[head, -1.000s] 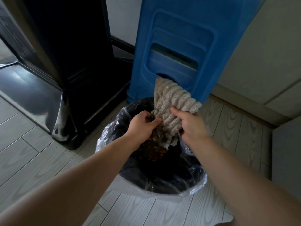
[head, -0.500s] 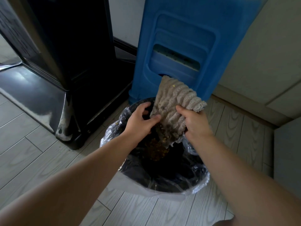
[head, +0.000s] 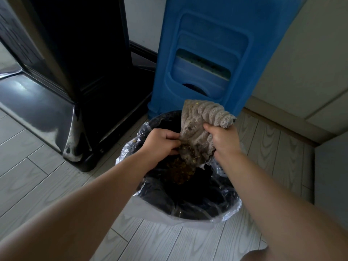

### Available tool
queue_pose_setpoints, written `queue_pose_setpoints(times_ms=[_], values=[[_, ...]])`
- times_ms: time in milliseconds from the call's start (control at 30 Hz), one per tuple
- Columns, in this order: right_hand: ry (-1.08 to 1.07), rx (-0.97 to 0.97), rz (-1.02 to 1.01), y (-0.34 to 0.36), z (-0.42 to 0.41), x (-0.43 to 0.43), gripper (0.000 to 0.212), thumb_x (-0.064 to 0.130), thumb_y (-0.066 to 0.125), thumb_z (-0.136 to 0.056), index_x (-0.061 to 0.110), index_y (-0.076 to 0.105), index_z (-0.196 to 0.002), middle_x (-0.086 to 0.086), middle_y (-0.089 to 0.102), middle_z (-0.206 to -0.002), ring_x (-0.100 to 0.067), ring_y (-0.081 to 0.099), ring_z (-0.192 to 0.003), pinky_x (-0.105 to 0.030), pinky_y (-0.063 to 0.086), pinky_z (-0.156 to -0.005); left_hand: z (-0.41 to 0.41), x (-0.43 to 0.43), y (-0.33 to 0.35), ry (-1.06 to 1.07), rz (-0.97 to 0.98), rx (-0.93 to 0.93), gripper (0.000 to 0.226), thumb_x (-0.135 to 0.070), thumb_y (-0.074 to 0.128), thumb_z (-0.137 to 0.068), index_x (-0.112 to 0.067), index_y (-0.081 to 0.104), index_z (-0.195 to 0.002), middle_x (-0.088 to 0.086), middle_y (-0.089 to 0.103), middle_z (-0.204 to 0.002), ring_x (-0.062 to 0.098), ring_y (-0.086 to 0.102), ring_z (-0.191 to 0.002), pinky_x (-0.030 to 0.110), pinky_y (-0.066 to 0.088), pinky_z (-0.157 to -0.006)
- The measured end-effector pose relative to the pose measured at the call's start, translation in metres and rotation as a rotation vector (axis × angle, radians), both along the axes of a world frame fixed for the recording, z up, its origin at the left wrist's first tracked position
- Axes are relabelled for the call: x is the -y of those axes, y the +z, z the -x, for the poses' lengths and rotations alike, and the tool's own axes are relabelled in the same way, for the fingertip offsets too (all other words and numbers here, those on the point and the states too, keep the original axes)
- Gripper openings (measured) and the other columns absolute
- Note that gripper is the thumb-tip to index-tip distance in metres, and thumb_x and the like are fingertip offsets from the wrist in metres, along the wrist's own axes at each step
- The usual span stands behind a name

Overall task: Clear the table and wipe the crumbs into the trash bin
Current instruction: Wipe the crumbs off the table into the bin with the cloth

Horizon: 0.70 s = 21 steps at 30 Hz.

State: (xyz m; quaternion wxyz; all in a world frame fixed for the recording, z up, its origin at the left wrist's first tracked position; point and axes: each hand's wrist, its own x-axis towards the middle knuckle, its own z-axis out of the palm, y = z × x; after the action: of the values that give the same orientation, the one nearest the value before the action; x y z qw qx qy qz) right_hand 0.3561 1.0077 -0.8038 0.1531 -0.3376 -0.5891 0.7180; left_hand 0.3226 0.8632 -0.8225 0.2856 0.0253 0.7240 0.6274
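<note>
While gripped by right hand [head: 225, 141] and pinched at its crumb-laden lower fold by left hand [head: 162, 143], ribbed grey-beige cleaning cloth [head: 199, 127] over round black plastic-lined trash bin [head: 222, 213]; brown crumbs [head: 181, 171] inside, blue plastic stool [head: 205, 49] behind.

The trash bin [head: 188, 213] stands on the floor [head: 37, 166] before the plastic stool [head: 212, 53], with the cabinet [head: 66, 72] to its left, while the cloth [head: 199, 129] hangs over the bin's opening between the left hand [head: 160, 144] and the right hand [head: 224, 140], crumbs [head: 180, 172] beneath it.
</note>
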Motion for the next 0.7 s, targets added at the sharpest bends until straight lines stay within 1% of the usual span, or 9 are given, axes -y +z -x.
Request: queue_pose_setpoints(times_ms=[67, 167, 267, 333, 400, 467, 567, 633, 700], values=[[-0.015, 0.000, 0.014, -0.001, 0.001, -0.002, 0.040, -0.003, 0.062, -0.082, 0.005, 0.056, -0.121, 0.002, 0.061, -0.094, -0.021, 0.061, -0.098, -0.033, 0.050, -0.087, 0.000, 0.002, 0.003, 0.017, -0.039, 0.043, 0.028, 0.012, 0.052, -0.084, -0.001, 0.068, -0.102, 0.003, 0.069, -0.086, 0.007, 0.066, -0.070, 0.016, 0.057, -0.063], [-0.050, -0.015, 0.012, -0.001, 0.004, -0.006, 0.043, -0.001, 0.063, -0.082, 0.007, 0.054, -0.123, -0.003, 0.060, -0.108, -0.021, 0.059, -0.104, -0.039, 0.048, -0.096, 0.000, 0.006, 0.006, 0.082, -0.017, 0.042, 0.024, 0.009, 0.054, -0.083, -0.004, 0.067, -0.099, 0.005, 0.068, -0.085, 0.006, 0.067, -0.068, 0.017, 0.056, -0.062], [-0.065, -0.014, 0.007, -0.001, 0.004, -0.007, 0.044, 0.000, 0.064, -0.082, 0.006, 0.054, -0.124, -0.002, 0.059, -0.108, -0.019, 0.058, -0.103, -0.040, 0.047, -0.098, 0.000, 0.007, 0.003, 0.144, 0.176, -0.229, 0.008, -0.010, 0.067, -0.081, -0.017, 0.070, -0.081, -0.004, 0.066, -0.079, 0.010, 0.062, -0.074, 0.026, 0.053, -0.071], [-0.053, -0.022, 0.008, 0.000, 0.004, -0.005, 0.043, -0.001, 0.064, -0.082, 0.005, 0.054, -0.123, 0.002, 0.060, -0.100, -0.018, 0.058, -0.100, -0.037, 0.048, -0.096, -0.001, 0.006, 0.003, 0.139, 0.283, -0.441, 0.007, -0.022, 0.070, -0.080, -0.020, 0.071, -0.074, -0.011, 0.063, -0.073, 0.006, 0.058, -0.070, 0.023, 0.048, -0.071], [-0.033, -0.033, 0.014, 0.000, 0.004, -0.002, 0.040, -0.002, 0.063, -0.082, 0.005, 0.056, -0.121, 0.006, 0.061, -0.093, -0.018, 0.060, -0.097, -0.035, 0.049, -0.092, -0.004, 0.002, 0.002, 0.062, 0.290, -0.540, 0.008, -0.027, 0.071, -0.079, -0.020, 0.073, -0.083, -0.013, 0.062, -0.079, 0.000, 0.055, -0.072, 0.013, 0.042, -0.071], [-0.033, -0.026, 0.040, -0.001, 0.005, 0.003, 0.037, -0.002, 0.063, -0.082, 0.004, 0.058, -0.118, 0.000, 0.064, -0.097, -0.021, 0.062, -0.098, -0.037, 0.051, -0.090, -0.007, -0.003, -0.001, -0.022, 0.275, -0.529, 0.024, -0.025, 0.072, -0.078, -0.020, 0.071, -0.101, -0.011, 0.063, -0.087, -0.003, 0.053, -0.069, 0.012, 0.042, -0.071], [-0.051, 0.010, 0.211, -0.008, 0.006, 0.010, 0.034, 0.000, 0.064, -0.082, 0.005, 0.059, -0.115, -0.011, 0.065, -0.110, -0.027, 0.064, -0.099, -0.044, 0.053, -0.087, -0.007, -0.009, -0.008, -0.040, 0.286, -0.449, 0.035, -0.020, 0.071, -0.078, -0.018, 0.065, -0.113, -0.008, 0.063, -0.092, 0.006, 0.055, -0.071, 0.023, 0.048, -0.078], [-0.071, 0.045, 0.377, -0.013, 0.006, 0.012, 0.035, 0.004, 0.065, -0.082, 0.005, 0.059, -0.116, -0.013, 0.065, -0.113, -0.030, 0.065, -0.098, -0.045, 0.055, -0.081, -0.005, -0.011, -0.010, 0.002, 0.227, -0.389, 0.025, -0.017, 0.073, -0.076, -0.019, 0.068, -0.101, -0.007, 0.064, -0.085, 0.011, 0.059, -0.075, 0.030, 0.052, -0.082], [-0.071, 0.052, 0.457, -0.014, 0.006, 0.012, 0.038, 0.007, 0.064, -0.084, 0.006, 0.057, -0.121, -0.014, 0.064, -0.118, -0.031, 0.065, -0.100, -0.041, 0.056, -0.074, -0.002, -0.010, -0.009, 0.032, 0.182, -0.330, 0.014, -0.015, 0.076, -0.074, -0.023, 0.067, -0.080, -0.006, 0.064, -0.076, 0.012, 0.060, -0.072, 0.031, 0.053, -0.078]])
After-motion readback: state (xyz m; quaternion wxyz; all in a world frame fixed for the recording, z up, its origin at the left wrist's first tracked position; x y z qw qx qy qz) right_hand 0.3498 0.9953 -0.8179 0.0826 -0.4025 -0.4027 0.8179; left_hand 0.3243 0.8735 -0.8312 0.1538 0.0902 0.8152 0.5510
